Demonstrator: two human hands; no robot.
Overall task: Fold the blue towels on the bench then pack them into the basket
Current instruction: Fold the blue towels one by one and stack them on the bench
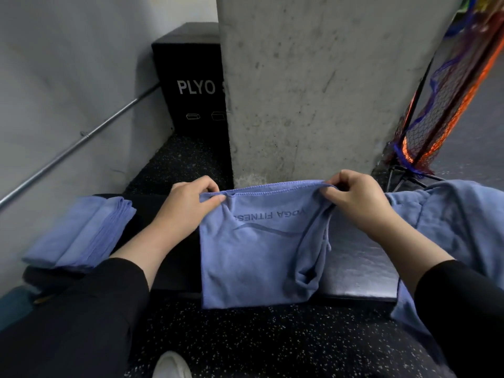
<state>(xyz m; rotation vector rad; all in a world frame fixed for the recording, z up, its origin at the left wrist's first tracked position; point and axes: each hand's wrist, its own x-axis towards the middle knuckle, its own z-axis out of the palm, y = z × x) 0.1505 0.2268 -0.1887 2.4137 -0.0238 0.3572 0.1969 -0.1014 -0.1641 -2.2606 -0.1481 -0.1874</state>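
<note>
A blue towel [253,257] with dark printed lettering hangs over the black bench [360,271], its lower edge past the bench's front. My left hand [188,205] pinches the towel's top left corner. My right hand [357,197] pinches the top right corner, where the cloth bunches into a fold. A stack of folded blue towels [81,233] lies on the bench's left end. A loose heap of blue towels [458,222] lies at the right end. No basket shows.
A grey concrete pillar [313,85] rises right behind the bench. A black plyo box [191,85] stands at the back left beside a wall with a metal rail [76,143]. Orange and blue netting [436,110] leans at the right. Speckled floor and a white shoe [171,364] lie below.
</note>
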